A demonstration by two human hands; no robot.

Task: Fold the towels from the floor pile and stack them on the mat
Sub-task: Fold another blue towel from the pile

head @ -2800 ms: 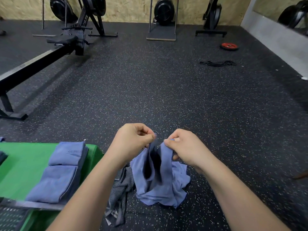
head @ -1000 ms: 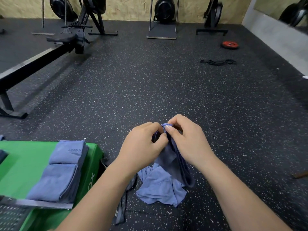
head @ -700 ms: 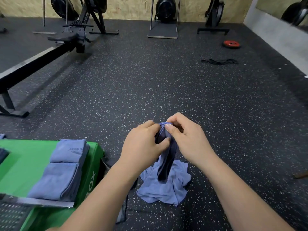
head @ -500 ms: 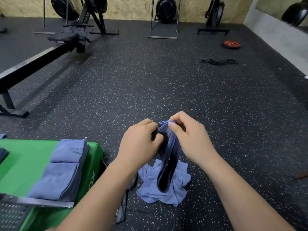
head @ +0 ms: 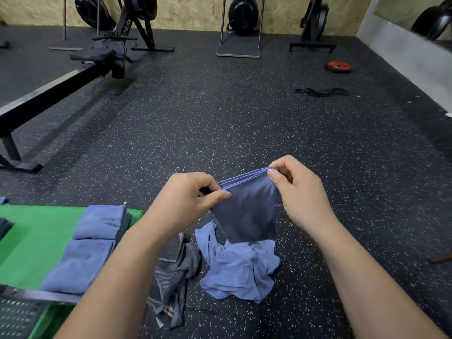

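Observation:
I hold a blue towel [head: 247, 211] up in front of me, its doubled top edge stretched between both hands. My left hand [head: 188, 194] pinches the left corner and my right hand [head: 298, 189] pinches the right corner. The towel's lower part hangs down onto a crumpled blue heap [head: 239, 270] on the floor. A grey striped towel [head: 176, 270] lies crumpled beside it. On the green mat [head: 31, 241] at the left lie two folded blue towels, one at the far end [head: 105, 221] and one nearer me [head: 78, 265].
Black speckled rubber floor [head: 244, 123] stretches ahead. A rowing machine rail [head: 49, 94] runs along the left. A red weight plate [head: 339, 66] and a black band [head: 320, 91] lie far right. A dark perforated object [head: 17, 319] sits at the bottom left.
My hands were together on the bunched towel edges. They have moved apart, and the towel's top edge is now pulled flat between them.

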